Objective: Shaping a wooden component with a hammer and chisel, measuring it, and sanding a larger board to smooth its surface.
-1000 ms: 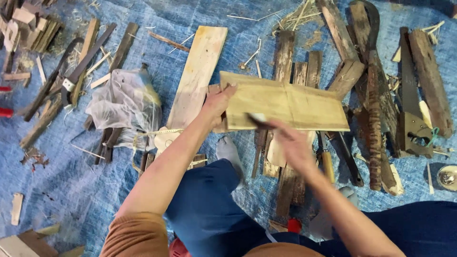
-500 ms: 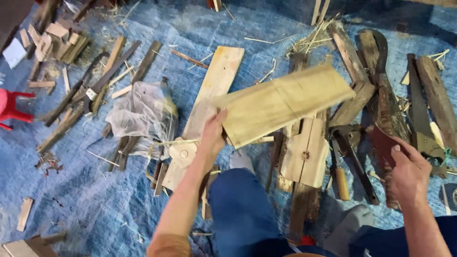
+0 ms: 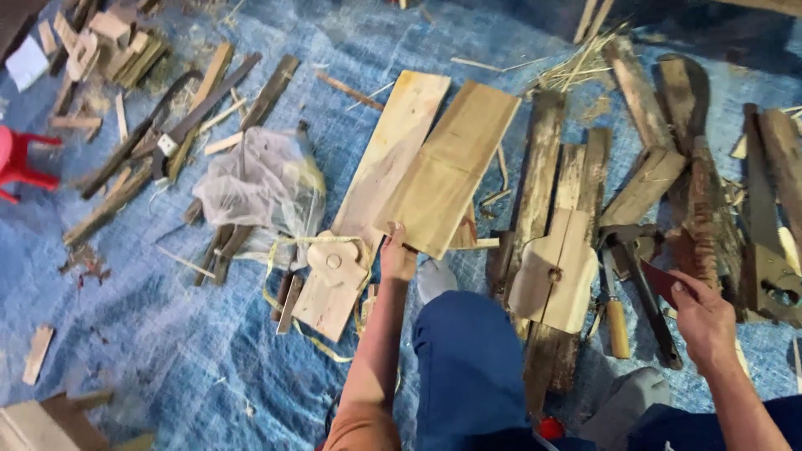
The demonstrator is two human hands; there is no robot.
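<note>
My left hand (image 3: 398,257) grips the near corner of a pale rectangular wooden board (image 3: 455,163). The board lies slanted on the blue tarp (image 3: 167,334), beside a longer pale plank (image 3: 388,154). My right hand (image 3: 706,321) is far to the right, its fingers closed on a flat dark red piece (image 3: 662,282). That piece sits at the near end of a rusty saw blade (image 3: 700,219). My blue-trousered knee (image 3: 468,367) is between the two arms.
A flower-shaped wooden cutout (image 3: 334,269) with a yellow tape around it lies left of my left hand. A clear plastic bag (image 3: 263,184), weathered planks (image 3: 547,159), a wooden-handled chisel (image 3: 616,327), a hand saw (image 3: 764,250) and a red stool (image 3: 17,163) lie around.
The pale board went from held crosswise before me to lying lengthwise beside the long plank. My right hand left the board and moved right onto the dark red piece.
</note>
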